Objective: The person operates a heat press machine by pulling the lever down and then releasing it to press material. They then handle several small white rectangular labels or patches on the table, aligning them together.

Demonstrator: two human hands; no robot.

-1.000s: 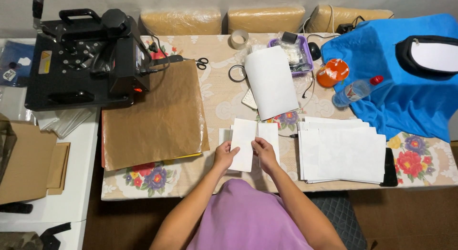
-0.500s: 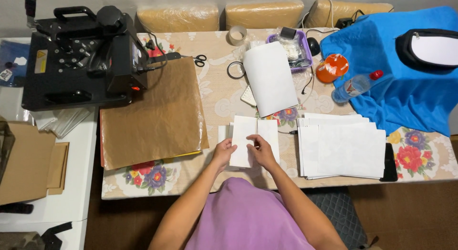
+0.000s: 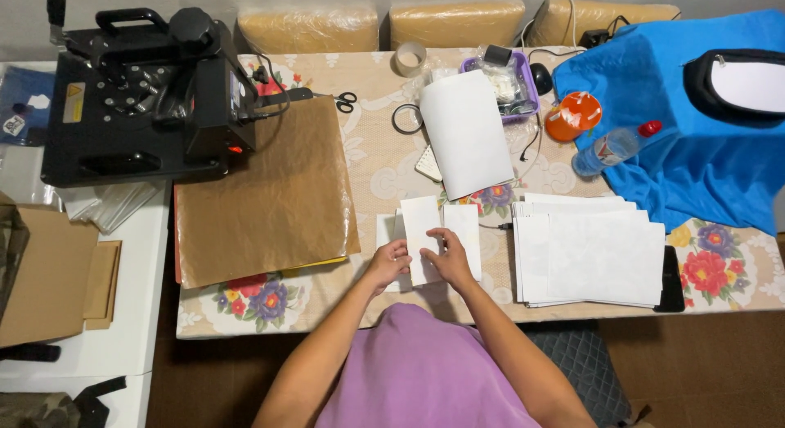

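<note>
Both hands are working a small white sheet (image 3: 422,236) at the near table edge: the left hand (image 3: 389,263) is pinching its left side, while the right hand (image 3: 448,258) is pressing loosely curled fingers onto it. Judging by this, squaring the sheet over the white pieces (image 3: 464,232) beneath is in hand, calling for steady, even pressure.

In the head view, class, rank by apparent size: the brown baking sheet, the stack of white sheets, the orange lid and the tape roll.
1. Brown baking sheet
2. Stack of white sheets
3. Orange lid
4. Tape roll, only slightly smaller than the lid.
</note>
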